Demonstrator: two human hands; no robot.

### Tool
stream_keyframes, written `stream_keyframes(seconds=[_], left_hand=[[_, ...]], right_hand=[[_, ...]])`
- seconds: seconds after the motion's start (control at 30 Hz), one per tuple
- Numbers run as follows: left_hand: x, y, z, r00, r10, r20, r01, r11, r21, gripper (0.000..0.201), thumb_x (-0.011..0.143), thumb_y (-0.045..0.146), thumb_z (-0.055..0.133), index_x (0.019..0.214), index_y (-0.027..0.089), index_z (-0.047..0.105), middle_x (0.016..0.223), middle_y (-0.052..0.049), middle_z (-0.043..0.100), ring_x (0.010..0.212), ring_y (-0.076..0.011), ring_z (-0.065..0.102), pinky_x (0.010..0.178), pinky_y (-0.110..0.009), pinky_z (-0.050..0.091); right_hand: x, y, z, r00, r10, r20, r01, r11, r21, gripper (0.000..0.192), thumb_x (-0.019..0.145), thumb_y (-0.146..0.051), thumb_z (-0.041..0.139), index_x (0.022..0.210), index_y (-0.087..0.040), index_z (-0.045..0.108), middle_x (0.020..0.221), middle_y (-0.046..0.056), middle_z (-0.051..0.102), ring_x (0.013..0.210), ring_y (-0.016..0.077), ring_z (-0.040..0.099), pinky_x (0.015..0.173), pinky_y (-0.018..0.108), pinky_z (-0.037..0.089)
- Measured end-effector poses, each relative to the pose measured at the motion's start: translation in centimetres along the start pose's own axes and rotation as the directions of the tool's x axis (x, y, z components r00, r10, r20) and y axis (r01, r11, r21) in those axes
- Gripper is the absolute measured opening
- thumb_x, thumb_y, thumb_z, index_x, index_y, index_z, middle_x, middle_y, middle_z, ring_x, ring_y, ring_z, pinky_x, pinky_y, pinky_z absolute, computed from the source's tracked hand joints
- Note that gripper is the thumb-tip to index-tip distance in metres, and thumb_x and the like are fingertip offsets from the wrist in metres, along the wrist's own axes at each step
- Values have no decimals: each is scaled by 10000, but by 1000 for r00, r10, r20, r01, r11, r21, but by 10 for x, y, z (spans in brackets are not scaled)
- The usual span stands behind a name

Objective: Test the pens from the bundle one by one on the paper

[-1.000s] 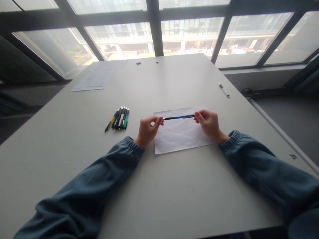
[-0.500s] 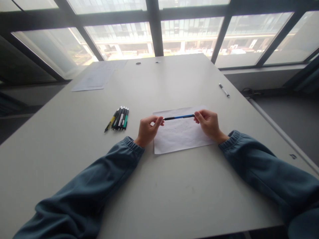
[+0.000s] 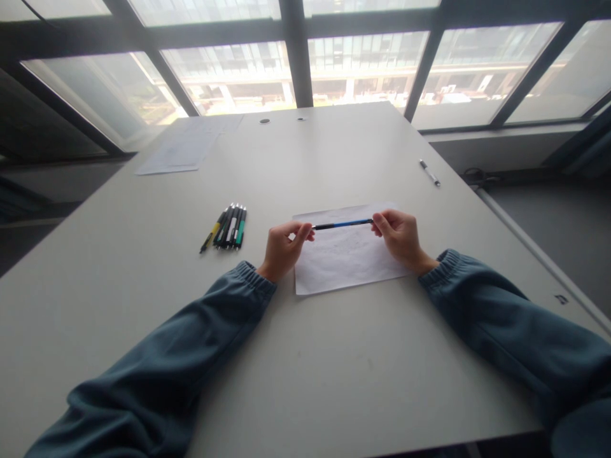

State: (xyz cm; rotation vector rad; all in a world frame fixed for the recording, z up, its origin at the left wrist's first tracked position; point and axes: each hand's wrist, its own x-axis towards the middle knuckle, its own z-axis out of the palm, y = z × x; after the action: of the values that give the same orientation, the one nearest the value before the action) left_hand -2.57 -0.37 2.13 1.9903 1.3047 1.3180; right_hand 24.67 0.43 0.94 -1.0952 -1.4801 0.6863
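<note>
A blue and black pen (image 3: 344,224) is stretched level between my two hands, above a white sheet of paper (image 3: 344,267). My left hand (image 3: 285,247) pinches its black end, where a bit of the tip shows at the fingers. At the blue end, my right hand (image 3: 397,236) grips between thumb and fingers, which hide the very end. Faint marks show on the paper below. Left of my left hand lies a row of several pens (image 3: 230,228), black with yellow, white and green parts.
The white table (image 3: 305,356) reaches to the windows. More paper sheets (image 3: 176,149) lie at its far left. A white and black pen (image 3: 429,173) rests near the right edge. Two small round fittings, one a dark grommet (image 3: 264,121), sit at the far edge.
</note>
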Motion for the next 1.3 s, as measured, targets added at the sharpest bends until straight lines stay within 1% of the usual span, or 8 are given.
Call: stream_keyframes(seconds=[0.67, 0.97, 1.3], left_hand=[[1, 1, 0, 1000, -1, 12, 1, 1000, -20, 443, 962, 497, 599, 685, 181, 735, 675, -41, 751, 663, -167, 715, 660, -269, 533], [0, 2, 0, 1000, -6, 26, 7, 999, -34, 464, 971, 501, 581, 684, 171, 735, 683, -46, 753, 669, -164, 712, 688, -266, 535], [0, 1, 0, 1000, -11, 30, 12, 999, -45, 446, 969, 480, 594, 683, 168, 737, 680, -45, 753, 666, -163, 713, 677, -260, 530]], right_hand=[[0, 2, -1, 1000, 10, 0, -10, 1000, 22, 453, 908, -572, 657, 673, -185, 680, 576, 13, 637, 528, 127, 572, 520, 258, 450], [0, 1, 0, 1000, 11, -2, -11, 1000, 17, 478, 903, -592, 649, 659, -182, 676, 568, 16, 634, 523, 126, 565, 518, 259, 448], [0, 4, 0, 1000, 8, -1, -8, 999, 34, 455, 923, -546, 646, 656, -179, 670, 567, 11, 623, 519, 118, 554, 518, 254, 432]])
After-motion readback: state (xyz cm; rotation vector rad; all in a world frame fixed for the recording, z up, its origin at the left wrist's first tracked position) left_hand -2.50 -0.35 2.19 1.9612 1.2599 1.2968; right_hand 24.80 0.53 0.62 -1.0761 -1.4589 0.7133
